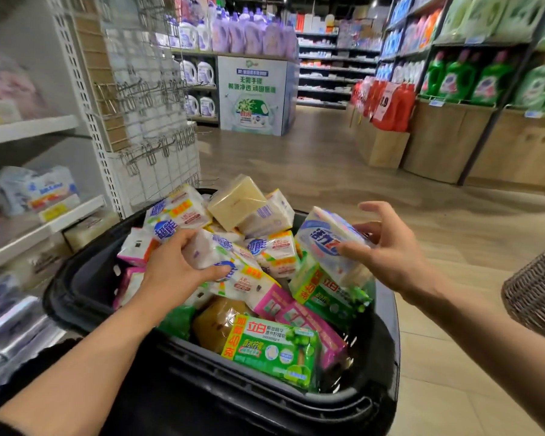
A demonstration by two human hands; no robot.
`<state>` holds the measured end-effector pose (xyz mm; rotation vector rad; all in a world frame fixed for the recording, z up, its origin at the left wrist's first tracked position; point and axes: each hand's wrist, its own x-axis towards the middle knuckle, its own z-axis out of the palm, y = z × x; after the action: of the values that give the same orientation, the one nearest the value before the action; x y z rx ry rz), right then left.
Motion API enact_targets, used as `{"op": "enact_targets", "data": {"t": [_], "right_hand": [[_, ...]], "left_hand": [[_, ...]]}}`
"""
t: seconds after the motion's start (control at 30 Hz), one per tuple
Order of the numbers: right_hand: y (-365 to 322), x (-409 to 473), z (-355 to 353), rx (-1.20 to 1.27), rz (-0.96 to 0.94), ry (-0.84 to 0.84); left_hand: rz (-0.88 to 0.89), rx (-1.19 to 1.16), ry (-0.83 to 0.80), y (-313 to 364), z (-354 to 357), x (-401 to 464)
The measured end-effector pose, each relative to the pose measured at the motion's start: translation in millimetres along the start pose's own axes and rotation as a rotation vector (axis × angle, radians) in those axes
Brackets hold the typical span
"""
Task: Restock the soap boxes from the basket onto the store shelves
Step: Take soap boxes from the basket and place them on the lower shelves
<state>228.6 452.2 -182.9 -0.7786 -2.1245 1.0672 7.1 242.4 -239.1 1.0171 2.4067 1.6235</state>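
A black basket in front of me is piled with several soap packs: white ones with blue logos, green ones, pink ones and a plain tan bar. My left hand grips a white soap pack in the middle of the pile, fingers over its top and thumb under its edge. My right hand holds a blue-and-white soap pack at the basket's right side, thumb on its face, other fingers spread behind it. The white store shelves stand at my left.
The left shelves carry a few packs, among them a blue-white one. A wire hook rack stands beyond the basket. Detergent shelves line the right of the wooden aisle floor. A wicker basket is at the right edge.
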Motion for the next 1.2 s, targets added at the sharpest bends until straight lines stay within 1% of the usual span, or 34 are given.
{"op": "enact_targets", "data": {"t": [0.03, 0.1, 0.17, 0.23, 0.37, 0.47, 0.6, 0.67, 0.73, 0.8, 0.87, 1.0, 1.1, 1.2], "right_hand": [[-8, -3, 4, 0.044, -0.070, -0.023], [-27, -7, 17, 0.158, -0.144, -0.088], [-46, -6, 33, 0.299, -0.166, -0.174], [-63, -1, 55, 0.388, -0.179, -0.286], [-97, 3, 118, 0.382, -0.277, -0.503], [-125, -4, 177, 0.363, -0.370, -0.645], [-155, -24, 255, 0.309, -0.475, -0.846], [-168, -35, 295, 0.271, -0.529, -0.931], [-175, -44, 336, 0.188, -0.577, -0.933], [-183, -50, 376, 0.125, -0.613, -0.894], [-188, -55, 411, 0.072, -0.567, -0.884], [-182, -65, 466, -0.129, -0.486, -0.851], [-169, -70, 499, -0.223, -0.356, -0.857], [-151, -73, 525, -0.287, -0.274, -0.869]], "left_hand": [[-0.020, -0.047, 0.044, 3, -5, 0], [-0.081, -0.177, 0.127, 3, -22, 1], [-0.107, -0.301, 0.196, 0, -51, 0], [-0.100, -0.340, 0.254, -4, -87, -7], [-0.158, -0.333, 0.391, -20, -162, -37], [-0.233, -0.271, 0.488, -44, -211, -75], [-0.413, -0.151, 0.605, -94, -263, -133], [-0.517, -0.038, 0.683, -116, -282, -152], [-0.574, 0.024, 0.754, -135, -297, -164], [-0.631, -0.002, 0.836, -150, -307, -170], [-0.698, -0.001, 0.890, -168, -315, -177], [-0.803, 0.019, 0.925, -208, -324, -190], [-0.865, 0.001, 0.950, -234, -320, -191], [-0.915, -0.068, 0.946, -261, -305, -188]]}}
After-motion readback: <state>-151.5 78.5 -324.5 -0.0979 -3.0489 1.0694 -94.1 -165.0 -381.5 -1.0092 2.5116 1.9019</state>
